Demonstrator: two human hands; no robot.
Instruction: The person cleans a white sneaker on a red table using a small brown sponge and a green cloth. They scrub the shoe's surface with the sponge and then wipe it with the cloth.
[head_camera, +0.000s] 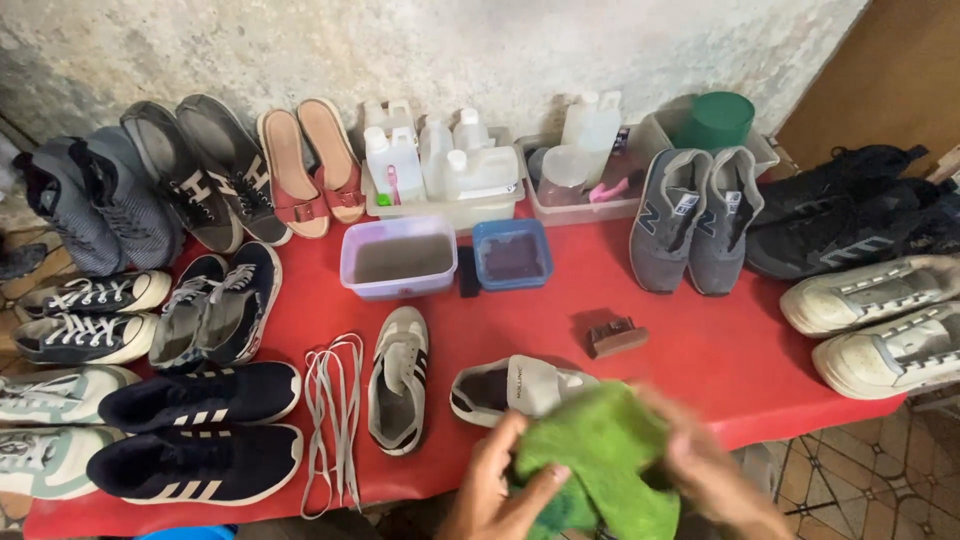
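Observation:
Both of my hands hold a crumpled green cloth (601, 455) at the near edge of the red table (700, 350). My left hand (500, 480) grips its left side from below; my right hand (705, 465), blurred, grips its right side. Just behind the cloth a grey-white sneaker (510, 388) lies on its side, and its mate (398, 378) stands to the left next to loose grey laces (333, 415).
A purple tub (398, 258) and a blue tub (512, 254) of murky water sit mid-table, with a brown brush (615, 337) nearby. Trays of white bottles (440, 165) line the wall. Many pairs of shoes crowd both sides. Tiled floor (860, 470) shows at the lower right.

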